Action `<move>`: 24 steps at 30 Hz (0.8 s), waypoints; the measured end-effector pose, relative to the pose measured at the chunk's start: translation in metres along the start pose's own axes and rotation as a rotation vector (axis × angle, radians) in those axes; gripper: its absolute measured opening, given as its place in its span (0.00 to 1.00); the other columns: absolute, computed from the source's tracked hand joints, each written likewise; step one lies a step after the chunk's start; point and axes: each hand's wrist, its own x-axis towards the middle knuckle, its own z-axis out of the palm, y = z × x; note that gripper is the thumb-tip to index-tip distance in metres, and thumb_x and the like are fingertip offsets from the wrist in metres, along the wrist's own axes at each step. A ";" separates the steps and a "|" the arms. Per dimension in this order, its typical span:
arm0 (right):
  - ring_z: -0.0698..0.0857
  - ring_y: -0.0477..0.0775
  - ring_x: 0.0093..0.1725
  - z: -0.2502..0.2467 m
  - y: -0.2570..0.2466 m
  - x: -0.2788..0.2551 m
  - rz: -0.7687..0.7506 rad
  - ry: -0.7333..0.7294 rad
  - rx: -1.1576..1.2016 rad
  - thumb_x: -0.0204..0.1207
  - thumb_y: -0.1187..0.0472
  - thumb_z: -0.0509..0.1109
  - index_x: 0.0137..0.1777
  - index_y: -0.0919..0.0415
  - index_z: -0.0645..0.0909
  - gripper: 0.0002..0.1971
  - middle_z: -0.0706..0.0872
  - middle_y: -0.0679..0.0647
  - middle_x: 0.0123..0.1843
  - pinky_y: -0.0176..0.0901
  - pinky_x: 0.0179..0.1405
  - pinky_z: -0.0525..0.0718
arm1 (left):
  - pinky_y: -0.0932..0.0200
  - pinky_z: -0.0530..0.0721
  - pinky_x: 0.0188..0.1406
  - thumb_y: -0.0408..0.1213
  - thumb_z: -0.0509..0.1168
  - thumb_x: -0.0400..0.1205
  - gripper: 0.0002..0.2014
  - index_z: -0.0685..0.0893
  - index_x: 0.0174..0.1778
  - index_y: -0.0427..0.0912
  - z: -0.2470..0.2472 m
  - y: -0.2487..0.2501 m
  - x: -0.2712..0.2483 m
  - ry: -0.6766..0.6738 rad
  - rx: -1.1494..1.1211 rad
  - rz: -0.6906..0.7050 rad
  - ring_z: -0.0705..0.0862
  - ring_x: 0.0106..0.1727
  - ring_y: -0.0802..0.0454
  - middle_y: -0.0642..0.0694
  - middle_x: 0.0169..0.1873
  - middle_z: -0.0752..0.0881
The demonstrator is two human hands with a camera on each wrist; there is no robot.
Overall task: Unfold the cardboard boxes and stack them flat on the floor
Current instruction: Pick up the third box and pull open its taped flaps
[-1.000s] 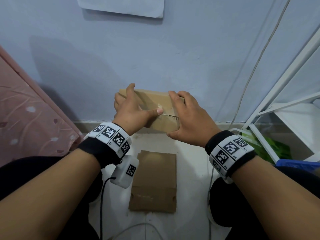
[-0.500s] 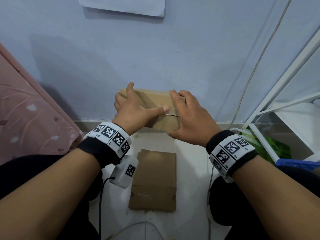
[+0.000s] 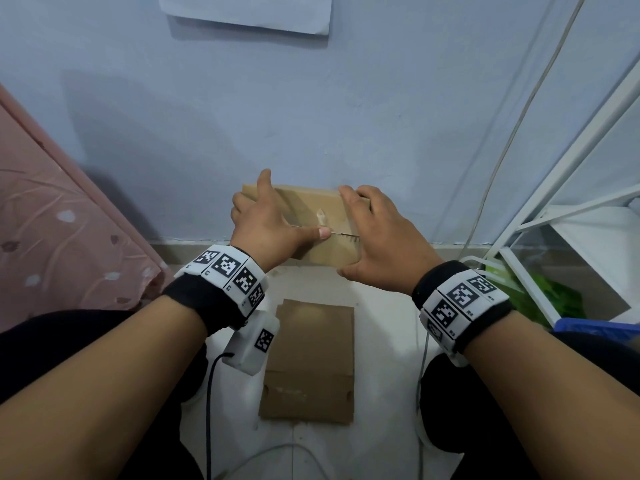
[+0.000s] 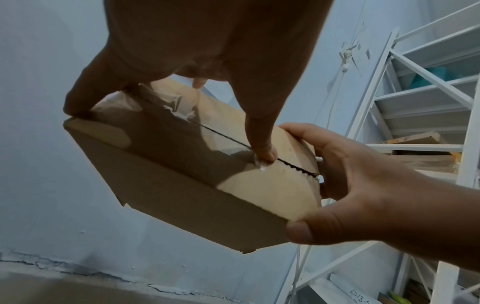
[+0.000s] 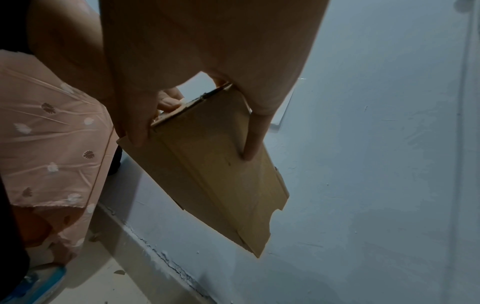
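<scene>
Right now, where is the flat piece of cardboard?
In the head view, the flat cardboard lies on the white floor between the person's knees, below the box that the left hand and right hand hold up.

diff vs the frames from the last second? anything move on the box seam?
The left hand thumb slid a little to the right along the taped seam of the cardboard box, from bent with the tip up to lying straight along the slit. Nothing was taken hold of or let go. The right hand kept gripping the box's right end, and the flattened box stayed on the floor.
</scene>
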 end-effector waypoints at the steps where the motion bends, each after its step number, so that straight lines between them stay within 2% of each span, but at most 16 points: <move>1: 0.67 0.61 0.76 0.001 0.000 0.000 0.002 -0.001 0.000 0.60 0.46 0.84 0.88 0.53 0.50 0.60 0.60 0.57 0.81 0.54 0.58 0.85 | 0.41 0.64 0.80 0.60 0.85 0.62 0.67 0.46 0.88 0.54 0.000 0.000 0.000 -0.002 0.000 -0.002 0.56 0.84 0.36 0.36 0.80 0.57; 14: 0.68 0.60 0.75 0.002 0.003 0.001 0.013 -0.006 0.023 0.60 0.47 0.84 0.87 0.51 0.49 0.60 0.59 0.56 0.81 0.53 0.58 0.85 | 0.42 0.67 0.78 0.54 0.85 0.66 0.61 0.50 0.88 0.57 -0.005 -0.002 0.005 -0.012 -0.003 -0.006 0.61 0.82 0.37 0.38 0.78 0.60; 18: 0.68 0.59 0.76 0.001 0.005 0.001 0.019 -0.012 0.027 0.60 0.48 0.84 0.87 0.51 0.49 0.60 0.58 0.56 0.81 0.53 0.59 0.85 | 0.42 0.71 0.77 0.51 0.85 0.68 0.58 0.53 0.87 0.59 -0.009 -0.004 0.008 -0.006 -0.011 -0.002 0.67 0.79 0.36 0.38 0.76 0.63; 22: 0.69 0.58 0.75 -0.001 0.007 0.000 0.026 -0.014 0.020 0.61 0.48 0.85 0.87 0.51 0.48 0.61 0.58 0.56 0.81 0.53 0.59 0.84 | 0.54 0.71 0.66 0.45 0.82 0.74 0.51 0.55 0.87 0.56 -0.014 -0.006 0.009 0.018 -0.021 0.025 0.73 0.75 0.38 0.38 0.74 0.67; 24: 0.69 0.57 0.75 -0.002 0.008 0.000 0.026 -0.015 0.015 0.61 0.48 0.85 0.88 0.52 0.48 0.61 0.58 0.56 0.82 0.53 0.60 0.84 | 0.53 0.71 0.68 0.46 0.80 0.74 0.50 0.56 0.87 0.55 -0.014 -0.005 0.007 0.000 -0.027 0.025 0.73 0.74 0.38 0.38 0.74 0.67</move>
